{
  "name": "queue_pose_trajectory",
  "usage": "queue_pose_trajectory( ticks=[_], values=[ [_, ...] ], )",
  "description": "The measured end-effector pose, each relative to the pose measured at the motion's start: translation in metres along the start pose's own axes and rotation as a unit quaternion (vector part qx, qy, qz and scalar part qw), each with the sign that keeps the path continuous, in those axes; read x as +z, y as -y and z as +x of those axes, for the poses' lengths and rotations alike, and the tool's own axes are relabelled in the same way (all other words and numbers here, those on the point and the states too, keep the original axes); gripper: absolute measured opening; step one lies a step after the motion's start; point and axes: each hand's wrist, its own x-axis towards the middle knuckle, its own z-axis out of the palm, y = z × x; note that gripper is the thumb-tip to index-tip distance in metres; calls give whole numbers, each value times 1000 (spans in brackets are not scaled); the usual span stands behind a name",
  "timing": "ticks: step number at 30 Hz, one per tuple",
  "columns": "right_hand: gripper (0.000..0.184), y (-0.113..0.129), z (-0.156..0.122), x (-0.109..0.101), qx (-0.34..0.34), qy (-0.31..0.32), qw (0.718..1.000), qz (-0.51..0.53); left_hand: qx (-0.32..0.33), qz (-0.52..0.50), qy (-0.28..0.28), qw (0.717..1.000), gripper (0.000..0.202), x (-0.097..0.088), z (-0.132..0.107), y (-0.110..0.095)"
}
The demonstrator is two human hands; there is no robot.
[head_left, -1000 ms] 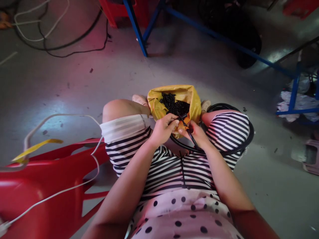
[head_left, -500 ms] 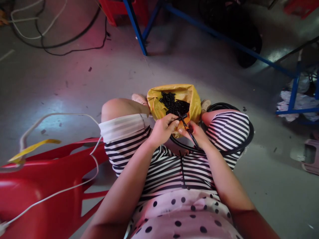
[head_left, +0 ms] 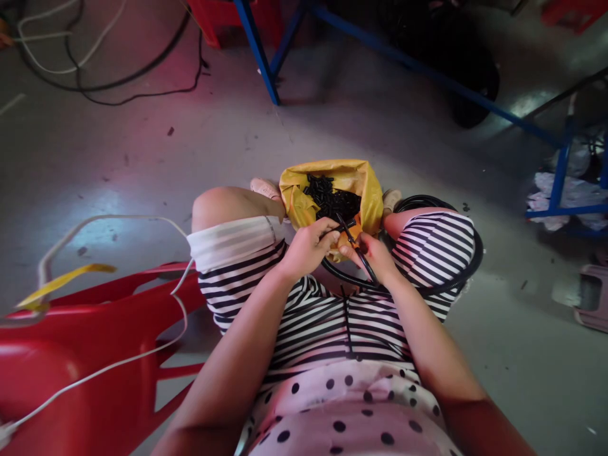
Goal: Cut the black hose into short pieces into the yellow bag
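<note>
My left hand (head_left: 308, 248) is closed round a thin black corrugated tube (head_left: 349, 278), whose end pokes out past the fingertips. In my right hand (head_left: 379, 256) is a pair of black-handled scissors (head_left: 363, 261), with the blades crossing the tube near its end. Whether the blades are fully closed is hard to see. Just below both hands stands an open yellow bag (head_left: 295, 172), holding many short black tube pieces (head_left: 327, 191). From my left hand the tube loops under the hands and round my right knee.
A red plastic chair (head_left: 90, 361) with a white cable (head_left: 95, 375) over it stands at my left. Blue metal frame legs (head_left: 260, 54) rise ahead. Dark cables (head_left: 142, 75) lie on the floor at far left, white plastic bags (head_left: 551, 193) at far right.
The scissors' blades have shifted slightly against the tube end. Both hands stay in nearly the same place over the bag.
</note>
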Motion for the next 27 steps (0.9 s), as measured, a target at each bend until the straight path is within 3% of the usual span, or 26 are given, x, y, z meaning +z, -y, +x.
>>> queue_pose_trajectory(
  ticks=[7,17,27],
  values=[
    [48,-2,1,2,7,-32,999,-3,-12,-25,-1,1000,19,-1,0,0],
    [46,5,1,-6,-14,43,999,14,-37,-88,74,993,16,-2,-2,-7],
    [47,-1,7,-2,5,-21,998,-56,-45,-102,25,994,15,-1,1,-3]
  ],
)
